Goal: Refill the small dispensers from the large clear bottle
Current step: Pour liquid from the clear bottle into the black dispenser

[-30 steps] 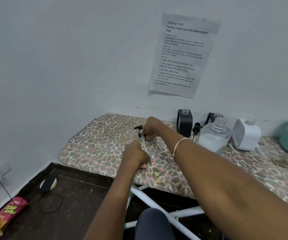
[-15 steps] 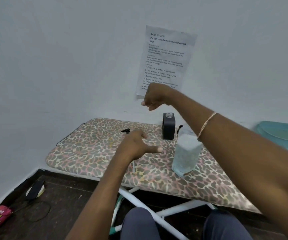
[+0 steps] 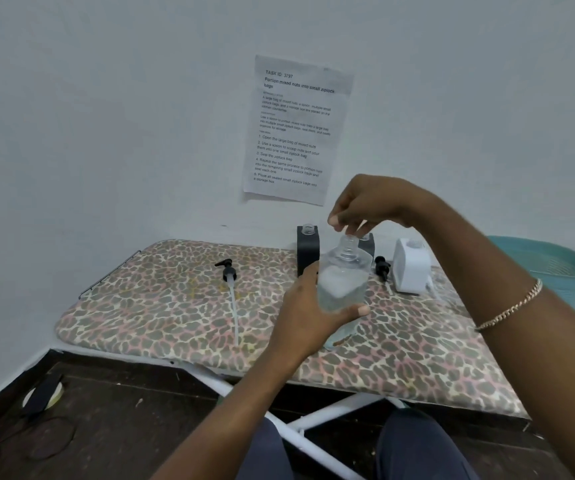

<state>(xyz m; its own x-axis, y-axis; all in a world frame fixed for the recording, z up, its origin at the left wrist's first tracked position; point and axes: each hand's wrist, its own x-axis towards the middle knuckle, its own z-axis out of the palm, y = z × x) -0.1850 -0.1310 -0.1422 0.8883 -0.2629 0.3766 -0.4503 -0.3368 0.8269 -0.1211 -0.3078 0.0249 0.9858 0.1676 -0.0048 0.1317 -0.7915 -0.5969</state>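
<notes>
The left hand (image 3: 308,308) grips the bottle (image 3: 343,289), thumb across its front and fingers (image 3: 313,271) wrapped round the far side. The bottle is roughly upright near the front of the bench (image 3: 175,306), uncapped and partly filled with clear liquid. Just above its neck hangs the right hand (image 3: 370,202), fingertips bent down around the opening; whether they touch or pinch it, I cannot tell. Two black pumps lie on the bench: one (image 3: 228,271) to the left with a long tube, one (image 3: 382,266) right of the bottle. Against the wall stand three dispensers: black (image 3: 308,251), a dark one (image 3: 367,245) half hidden, and white (image 3: 410,266).
</notes>
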